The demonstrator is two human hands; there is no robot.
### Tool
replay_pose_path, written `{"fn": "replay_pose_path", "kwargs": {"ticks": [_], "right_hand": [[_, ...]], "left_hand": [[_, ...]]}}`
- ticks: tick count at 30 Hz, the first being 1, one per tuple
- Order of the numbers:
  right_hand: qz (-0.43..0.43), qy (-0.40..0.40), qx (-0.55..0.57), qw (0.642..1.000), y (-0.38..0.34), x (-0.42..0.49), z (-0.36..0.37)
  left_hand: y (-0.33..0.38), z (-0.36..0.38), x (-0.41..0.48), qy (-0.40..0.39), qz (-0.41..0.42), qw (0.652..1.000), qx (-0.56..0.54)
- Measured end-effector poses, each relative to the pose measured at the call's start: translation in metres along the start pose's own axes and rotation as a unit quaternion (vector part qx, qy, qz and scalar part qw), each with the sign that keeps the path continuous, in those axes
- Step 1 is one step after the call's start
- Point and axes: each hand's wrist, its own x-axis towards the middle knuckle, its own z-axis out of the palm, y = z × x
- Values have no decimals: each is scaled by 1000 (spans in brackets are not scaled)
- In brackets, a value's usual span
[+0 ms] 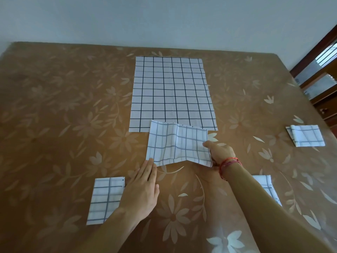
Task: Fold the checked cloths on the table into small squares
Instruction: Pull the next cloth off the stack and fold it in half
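Observation:
A partly folded white cloth with blue-grey checks [175,143] lies in front of me, its middle buckled up off the table. My right hand [219,152] pinches its right edge, thumb on top. Straight fingers of my left hand [144,187] press flat beside the cloth's near left corner. Beyond it a large white cloth with black checks [171,92] lies spread flat. Three folded checked squares lie around: one near left [104,199], one far right [306,135], one [268,187] partly hidden under my right forearm.
The table carries a brown cover with a pale flower pattern [63,115]. A plain wall stands behind its far edge. Dark wooden furniture with glass panes [321,73] stands beyond the right edge.

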Motion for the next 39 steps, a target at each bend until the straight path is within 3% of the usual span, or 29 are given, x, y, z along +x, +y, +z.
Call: {"fn": "replay_pose_path", "kwargs": {"ticks": [6,16,22,27,33,39], "right_hand": [[-14,-15,35,999,1,0,1],[-78,-1,-34,996,18,-6,-13],[-61,50,19,997,33,-9,-17],[-56,93,80,991,48,-23,-11],[9,15,203,979,58,-60,6],[20,-135,192,972,72,-80,17]], "left_hand": [[-2,0,1,2,6,1000,-6],[2,-15,2,18,-11,994,-106],[0,-25,5,25,-19,989,-141],[13,-26,7,48,41,988,-140],[43,-27,12,80,98,984,-121],[37,-11,15,29,60,994,-81]]}}
